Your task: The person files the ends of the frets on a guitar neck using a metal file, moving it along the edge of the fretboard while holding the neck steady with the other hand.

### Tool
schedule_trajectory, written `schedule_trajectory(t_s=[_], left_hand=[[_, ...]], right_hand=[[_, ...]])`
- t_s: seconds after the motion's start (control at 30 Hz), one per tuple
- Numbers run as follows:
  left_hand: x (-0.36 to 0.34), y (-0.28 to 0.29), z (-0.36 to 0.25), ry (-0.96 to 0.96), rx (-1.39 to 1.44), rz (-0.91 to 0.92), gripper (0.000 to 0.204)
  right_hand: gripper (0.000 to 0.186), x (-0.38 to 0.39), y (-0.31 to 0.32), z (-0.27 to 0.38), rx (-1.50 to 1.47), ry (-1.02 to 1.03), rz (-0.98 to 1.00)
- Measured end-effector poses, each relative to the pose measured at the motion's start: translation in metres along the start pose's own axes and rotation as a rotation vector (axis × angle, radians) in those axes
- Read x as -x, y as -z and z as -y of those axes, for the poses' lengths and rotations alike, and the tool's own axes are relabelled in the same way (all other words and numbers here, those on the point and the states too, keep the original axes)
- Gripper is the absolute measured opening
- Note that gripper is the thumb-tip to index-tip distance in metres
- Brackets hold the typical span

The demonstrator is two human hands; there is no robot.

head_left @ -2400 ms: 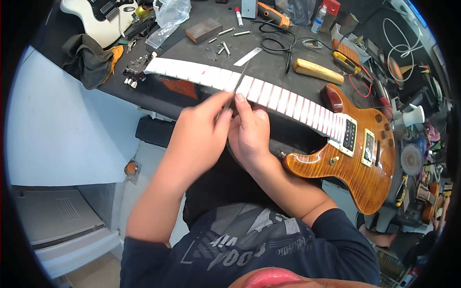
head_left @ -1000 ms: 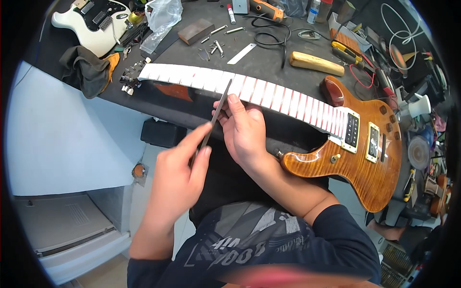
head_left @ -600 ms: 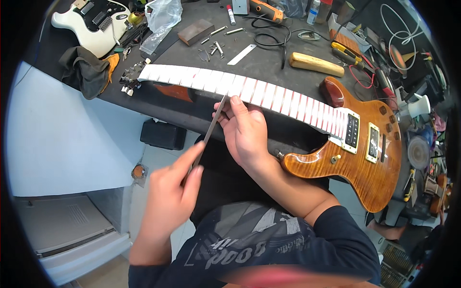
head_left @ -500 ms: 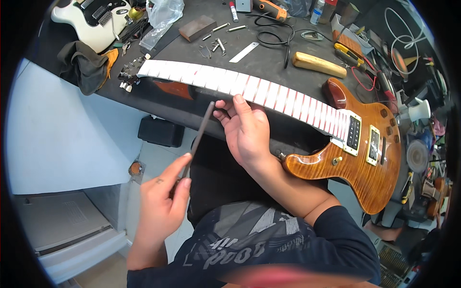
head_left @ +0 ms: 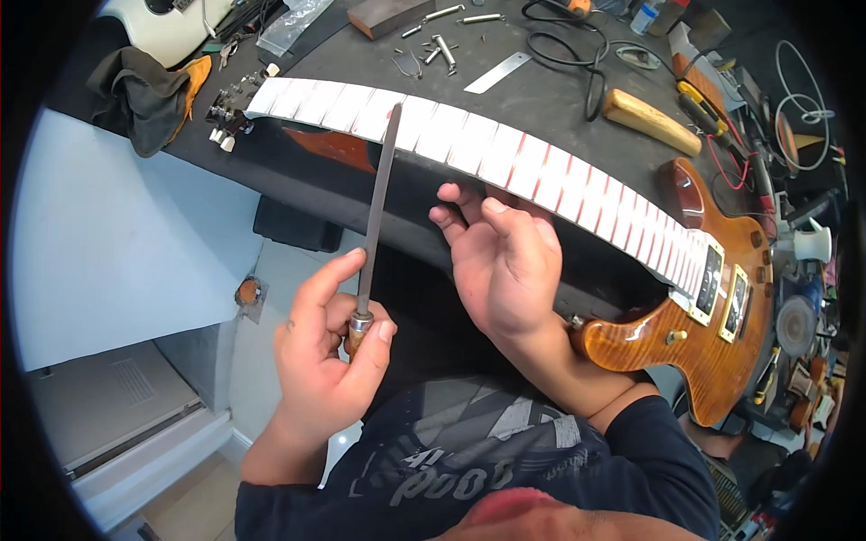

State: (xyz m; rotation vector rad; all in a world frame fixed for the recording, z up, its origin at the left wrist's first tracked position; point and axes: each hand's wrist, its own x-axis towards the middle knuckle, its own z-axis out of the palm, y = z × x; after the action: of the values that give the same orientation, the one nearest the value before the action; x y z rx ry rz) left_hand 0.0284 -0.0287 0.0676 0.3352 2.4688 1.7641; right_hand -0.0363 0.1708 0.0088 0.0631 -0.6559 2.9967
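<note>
An electric guitar with a glossy amber body (head_left: 622, 347) lies across in front of me, its headstock (head_left: 236, 108) at the far left. White tape covers the fretboard (head_left: 469, 140), with reddish fret lines showing between the strips. My left hand (head_left: 325, 356) is closed round the wooden handle of a slim metal file (head_left: 379, 207). The file points away from me, its tip over the taped fretboard near the headstock end; whether it touches cannot be made out. My right hand (head_left: 510, 261) cups the neck from beneath at mid-length, thumb by its near edge, some fingertips hidden behind it.
On the dark bench lie a metal ruler (head_left: 498, 72), several small springs (head_left: 442, 54), a dark block (head_left: 388, 16) and a wooden handle-like piece (head_left: 651, 122). A dark cloth (head_left: 135, 99) hangs at the left edge. Cables and tools crowd the right.
The file has moved away from me, and its tip has gone from short of the neck to over the taped fretboard. The view has shifted, so the guitar sits farther right.
</note>
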Motion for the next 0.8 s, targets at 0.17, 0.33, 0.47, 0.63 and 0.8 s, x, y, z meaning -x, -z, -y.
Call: schedule_trajectory(t_s=[0.17, 0.33, 0.47, 0.63, 0.8], left_hand=[[-0.006, -0.008, -0.002, -0.016, -0.025, 0.013, 0.06], [-0.001, -0.017, -0.013, -0.043, -0.118, 0.019, 0.055], [0.005, -0.026, -0.031, -0.123, -0.29, -0.034, 0.05], [0.015, -0.041, -0.051, -0.298, -0.529, -0.069, 0.048], [0.029, -0.056, -0.072, -0.118, -0.702, 0.003, 0.046]], right_hand=[[0.032, 0.002, 0.001, 0.0, 0.003, 0.003, 0.012], [0.033, -0.002, 0.006, -0.004, 0.021, 0.019, 0.035], [0.038, -0.004, 0.006, -0.006, -0.029, 0.053, 0.052], [0.048, -0.006, 0.007, -0.006, -0.139, 0.098, 0.074], [0.051, -0.003, 0.013, -0.01, -0.106, 0.107, 0.066]])
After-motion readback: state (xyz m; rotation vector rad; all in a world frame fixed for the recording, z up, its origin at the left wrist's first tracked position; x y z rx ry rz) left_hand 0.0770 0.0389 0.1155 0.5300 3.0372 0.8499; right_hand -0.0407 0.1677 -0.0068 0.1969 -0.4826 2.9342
